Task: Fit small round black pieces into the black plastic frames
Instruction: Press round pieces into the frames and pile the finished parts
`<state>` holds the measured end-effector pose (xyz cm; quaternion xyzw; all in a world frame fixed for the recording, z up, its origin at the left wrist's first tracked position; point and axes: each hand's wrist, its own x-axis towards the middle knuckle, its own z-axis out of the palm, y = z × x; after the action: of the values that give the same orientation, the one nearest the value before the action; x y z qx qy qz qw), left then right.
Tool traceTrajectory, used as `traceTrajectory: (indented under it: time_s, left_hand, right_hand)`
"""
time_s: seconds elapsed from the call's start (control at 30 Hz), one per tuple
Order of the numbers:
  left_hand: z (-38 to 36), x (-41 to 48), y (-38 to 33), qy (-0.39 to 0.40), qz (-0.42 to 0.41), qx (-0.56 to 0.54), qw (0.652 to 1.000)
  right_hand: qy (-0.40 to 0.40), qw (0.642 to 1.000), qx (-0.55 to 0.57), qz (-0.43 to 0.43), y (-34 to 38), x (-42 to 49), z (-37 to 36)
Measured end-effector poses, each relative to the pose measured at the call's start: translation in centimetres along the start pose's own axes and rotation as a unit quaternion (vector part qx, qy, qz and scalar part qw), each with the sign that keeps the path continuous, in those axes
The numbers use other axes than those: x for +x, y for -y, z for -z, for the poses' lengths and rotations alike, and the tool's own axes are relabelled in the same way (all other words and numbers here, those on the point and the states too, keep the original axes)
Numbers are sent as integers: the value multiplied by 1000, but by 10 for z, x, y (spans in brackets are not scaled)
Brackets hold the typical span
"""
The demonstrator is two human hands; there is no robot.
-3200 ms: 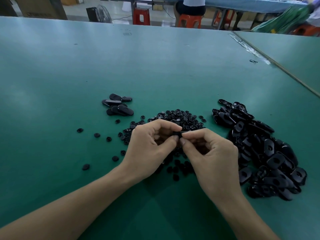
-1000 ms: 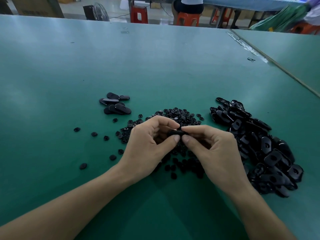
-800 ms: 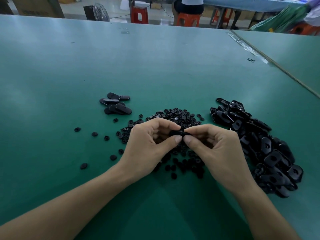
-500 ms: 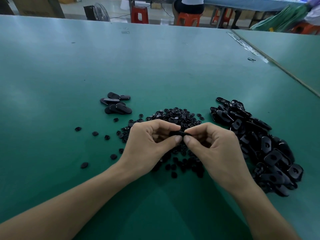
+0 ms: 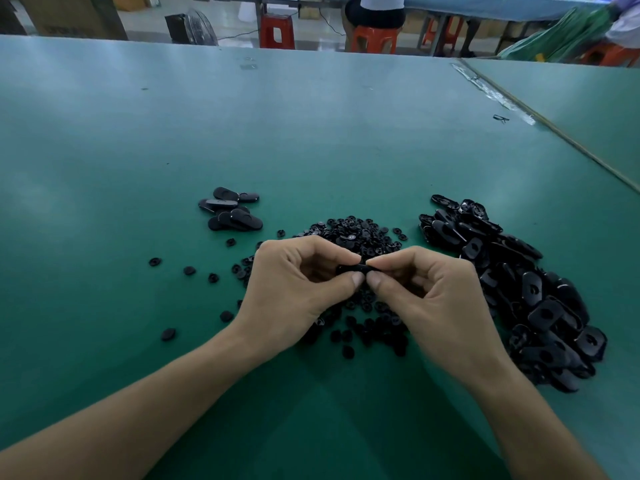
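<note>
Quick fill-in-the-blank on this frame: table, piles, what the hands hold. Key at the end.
1. The table top is ____ in colour.
2. The large pile of frames lies on the person's ____ side.
3. The heap of small round pieces lies ____ the frames and the small group of oval pieces.
4. The left hand and right hand ____ pinch the same black piece.
Missing: green; right; between; both

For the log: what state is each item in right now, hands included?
held frame: lifted, pinched between both hands.
left hand: pinching the frame's left end.
right hand: pinching its right end.
round pieces: loose heap, strays scattered left.
frame pile: loose heap at right.
small frame group: overlapping, apart at left.
</note>
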<state>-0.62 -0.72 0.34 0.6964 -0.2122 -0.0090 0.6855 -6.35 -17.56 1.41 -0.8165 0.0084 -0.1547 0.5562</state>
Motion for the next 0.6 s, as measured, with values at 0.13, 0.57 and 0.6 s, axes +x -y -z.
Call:
traceTrajectory:
  time_s: [0.13,0.57,0.6]
  left_hand:
    - [1,4,-3,8,5,27,1000]
    - [81,57,9,-166,36,152,974]
    - [86,58,13,-169,43,168,970]
  right_hand:
    - [0,1000,-5,10,2,-1,0]
    - [-112,909,-386,-111,-10,1,33]
    - [-108,906,-391,-121,-8,1,33]
